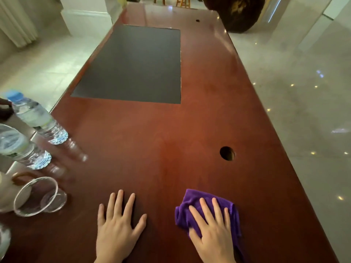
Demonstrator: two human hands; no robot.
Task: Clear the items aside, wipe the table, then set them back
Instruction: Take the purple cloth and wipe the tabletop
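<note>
On the reddish wooden table (199, 114) my right hand (212, 230) lies flat, fingers straight, pressing a crumpled purple cloth (191, 205) near the front edge. To its left my left hand (117, 226) rests flat on the bare wood with fingers spread. Along the left edge stand two clear water bottles, one with a blue cap (36, 116) and a nearer one (20, 147). In front of them sit a clear glass cup (38, 196) and a pale ceramic pot (9, 194) with a brown handle.
A dark rectangular mat (136, 65) is set into the table's far middle. One round cable hole (227, 153) lies right of centre, a smaller hole (197, 20) far off. Glossy tiled floor (303, 111) surrounds the table; a big dark object (237, 12) stands beyond the far right corner.
</note>
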